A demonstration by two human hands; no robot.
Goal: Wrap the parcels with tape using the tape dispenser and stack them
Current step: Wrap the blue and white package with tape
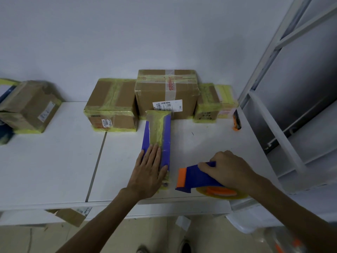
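Note:
A long narrow blue parcel (158, 132) with yellowish tape down its top lies on the white table (54, 161), pointing away from me. My left hand (148, 170) lies flat on its near end, fingers straight. Just right of it, my right hand (228, 169) grips the blue and orange tape dispenser (193, 177), whose yellowish tape roll (223, 193) rests near the table's front edge. Three taped cardboard parcels stand along the wall: a brown one (111, 105), a taller one (166, 94) and a small one (207, 105).
Another taped box (29, 106) sits at the far left. An orange and black cutter (236, 120) lies at the back right. A metal rack (291, 88) rises on the right. Cardboard scraps (70, 216) lie on the floor below the table edge.

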